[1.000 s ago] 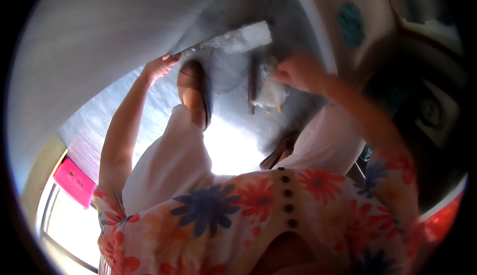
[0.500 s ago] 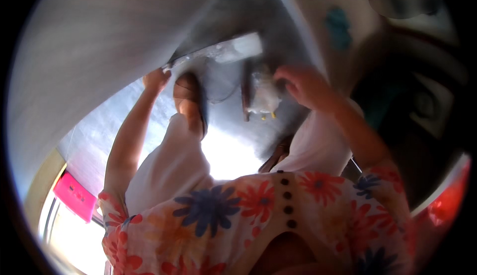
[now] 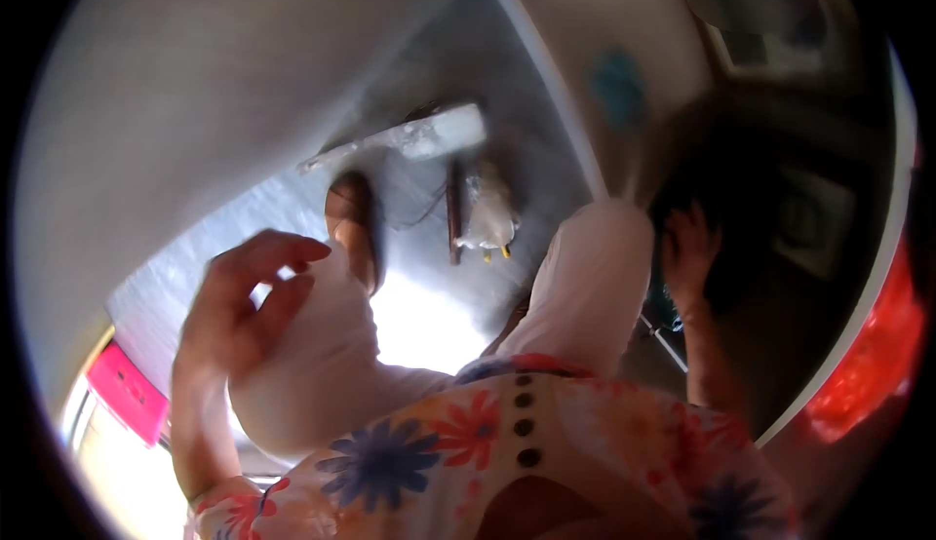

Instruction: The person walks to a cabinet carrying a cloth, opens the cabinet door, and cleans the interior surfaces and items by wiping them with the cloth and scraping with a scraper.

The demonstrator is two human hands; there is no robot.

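Observation:
My left hand (image 3: 258,291) hovers above my left knee, its fingers bent and apart with nothing in them. Over at the right, beside my right knee, my right hand (image 3: 689,248) has its fingers spread in front of a dark space; I see nothing held there. On the grey floor between and beyond my feet lies a long white strip-like piece (image 3: 419,137). Nearer to me is a clear plastic bag (image 3: 489,211) with pale contents and yellow tips at its lower end. A dark brown stick (image 3: 453,213) lies just left of the bag. Both hands are apart from these.
A brown shoe (image 3: 349,211) is on my left foot. Pale walls rise left and right of the floor. A pink stool-like object (image 3: 127,392) stands at lower left, a red plastic item (image 3: 868,355) at far right. A thin cord curves across the floor.
My left hand has come away from the left end of the white strip and back toward my knee. My right hand has moved from beside the bag to the right.

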